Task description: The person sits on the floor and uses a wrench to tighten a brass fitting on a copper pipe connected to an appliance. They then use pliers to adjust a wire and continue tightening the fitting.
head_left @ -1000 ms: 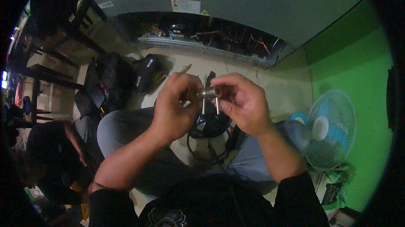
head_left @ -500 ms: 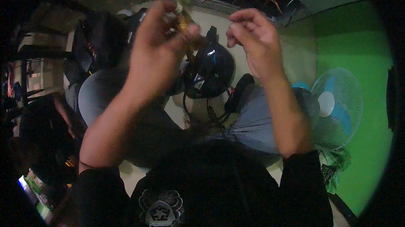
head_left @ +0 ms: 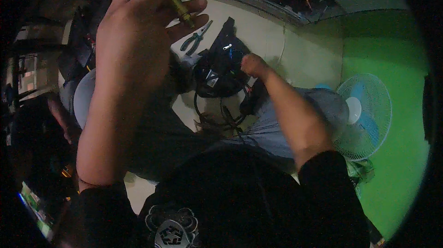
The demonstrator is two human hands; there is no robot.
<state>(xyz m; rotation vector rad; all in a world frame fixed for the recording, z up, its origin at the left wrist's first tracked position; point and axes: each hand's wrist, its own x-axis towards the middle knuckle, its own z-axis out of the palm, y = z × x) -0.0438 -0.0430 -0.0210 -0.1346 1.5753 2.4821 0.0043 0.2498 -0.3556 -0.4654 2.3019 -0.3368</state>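
Black fabric bag on floor; pliers just left, round mesh fan well right, flat green wall past that. Left hand, up-left of bag, fingers gripping slim yellowish tool. Right hand at bag's right edge, fingers curled, grip unclear.

Single wide fisheye view, taken from the left head-worn camera, facing steeply downward. The left hand, upper left, sits close to the lens; the right hand, above and right of centre, and the floor lie farther away.
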